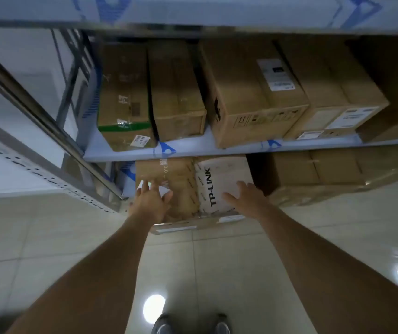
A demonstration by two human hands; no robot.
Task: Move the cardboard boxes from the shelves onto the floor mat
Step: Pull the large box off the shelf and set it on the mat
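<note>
A cardboard box with a white TP-LINK panel [188,189] sticks out from the lowest shelf, its front edge over the floor. My left hand [151,201] lies on the box's top left with fingers spread. My right hand [243,196] rests flat on the white panel at the top right, fingers straight. On the shelf above [217,150] stand several more cardboard boxes, among them a green-striped one [124,100] and a large one with a white label [253,92].
A metal upright [36,109] of the rack slants down at the left. Another big taped box [325,177] sits on the lowest level to the right. Glossy tiled floor [217,273] lies below, with my shoes [190,325] at the bottom edge.
</note>
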